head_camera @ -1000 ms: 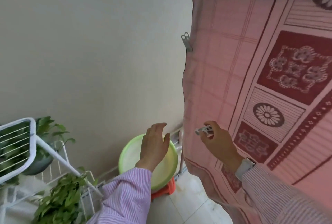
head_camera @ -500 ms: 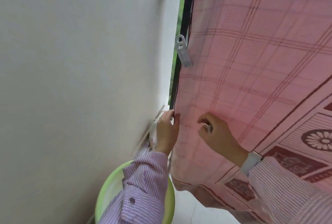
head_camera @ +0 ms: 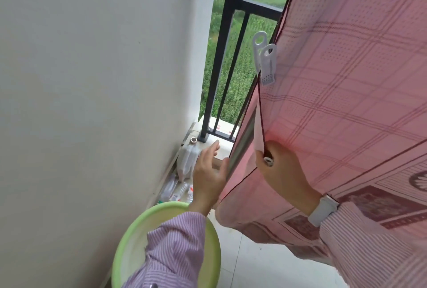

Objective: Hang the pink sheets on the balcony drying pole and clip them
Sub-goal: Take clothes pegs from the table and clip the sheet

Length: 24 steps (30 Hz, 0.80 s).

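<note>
The pink patterned sheet (head_camera: 346, 84) hangs down the right side of the view, its dark-hemmed left edge facing the railing. A white clip (head_camera: 265, 62) is fastened on that edge, high up. Lower on the same edge my right hand (head_camera: 284, 172) holds a second white clip (head_camera: 268, 160) against the hem. My left hand (head_camera: 209, 176) is beside the sheet's edge with fingers straight and spread, its thumb near the fabric, holding nothing. The drying pole is out of view.
A plain wall (head_camera: 92, 102) stands close on the left. A black balcony railing (head_camera: 221, 61) stands ahead on a ledge, grass beyond. A green basin (head_camera: 129, 237) sits below my left arm. Plastic bottles (head_camera: 184, 167) lie in the floor corner.
The view has dropped and closed in on the sheet's edge. My left hand has let go of the hem and moved left and down. My right hand has carried the clip to the hem.
</note>
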Each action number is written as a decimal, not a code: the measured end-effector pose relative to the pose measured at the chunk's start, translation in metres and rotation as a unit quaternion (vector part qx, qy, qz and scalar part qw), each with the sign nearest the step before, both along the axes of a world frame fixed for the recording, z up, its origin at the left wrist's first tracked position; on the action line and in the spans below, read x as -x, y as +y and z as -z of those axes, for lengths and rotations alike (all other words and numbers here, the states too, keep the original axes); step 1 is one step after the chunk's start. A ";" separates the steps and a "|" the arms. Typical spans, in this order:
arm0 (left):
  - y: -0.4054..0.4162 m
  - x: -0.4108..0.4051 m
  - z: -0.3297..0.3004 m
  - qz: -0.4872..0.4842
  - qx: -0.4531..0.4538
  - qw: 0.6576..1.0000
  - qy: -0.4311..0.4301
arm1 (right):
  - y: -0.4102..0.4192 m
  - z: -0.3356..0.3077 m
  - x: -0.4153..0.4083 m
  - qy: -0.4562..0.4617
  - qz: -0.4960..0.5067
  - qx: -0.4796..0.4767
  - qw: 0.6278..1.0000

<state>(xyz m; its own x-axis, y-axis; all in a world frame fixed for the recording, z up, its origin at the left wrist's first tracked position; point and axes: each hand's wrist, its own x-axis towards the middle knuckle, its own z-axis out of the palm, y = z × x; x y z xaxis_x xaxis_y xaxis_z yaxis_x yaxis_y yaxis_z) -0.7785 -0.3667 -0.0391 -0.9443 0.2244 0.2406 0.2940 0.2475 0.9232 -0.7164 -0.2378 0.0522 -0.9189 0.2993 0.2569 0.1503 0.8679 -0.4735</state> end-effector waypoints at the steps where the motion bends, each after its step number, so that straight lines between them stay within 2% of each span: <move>1: 0.002 0.010 -0.001 0.028 -0.003 0.999 -0.044 | 0.000 0.003 -0.001 -0.004 0.003 -0.001 1.000; 5: 0.013 0.032 0.003 0.153 -0.048 0.976 -0.148 | -0.004 0.020 -0.004 -0.031 0.000 -0.017 0.999; 8: 0.015 0.033 0.006 0.126 -0.081 0.973 -0.174 | -0.005 0.030 -0.005 -0.047 -0.001 -0.017 0.999; 12: 0.008 0.036 0.004 0.052 -0.046 0.993 -0.100 | -0.014 0.033 -0.003 -0.027 -0.017 -0.016 0.999; 15: -0.001 0.028 0.004 0.045 -0.057 0.994 -0.086 | -0.028 0.034 0.001 0.020 -0.035 -0.028 0.999; 17: -0.003 0.023 0.008 0.052 -0.077 0.990 -0.102 | -0.029 0.038 0.006 0.015 -0.029 -0.035 0.999; 19: 0.000 0.023 0.010 0.067 -0.095 0.984 -0.136 | -0.024 0.045 0.008 -0.031 -0.024 -0.034 0.999; 24: 0.000 0.022 0.011 0.139 -0.152 0.955 -0.212 | -0.017 0.057 0.004 -0.086 -0.076 -0.029 0.993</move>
<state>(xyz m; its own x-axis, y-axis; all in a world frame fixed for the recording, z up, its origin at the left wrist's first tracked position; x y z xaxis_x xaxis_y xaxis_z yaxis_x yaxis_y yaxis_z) -0.8006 -0.3665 -0.0500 -0.8858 0.4605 -0.0566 -0.1066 -0.0834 0.9908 -0.7208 -0.2552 -0.0052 -0.9840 0.1437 0.1055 0.0902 0.9118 -0.4007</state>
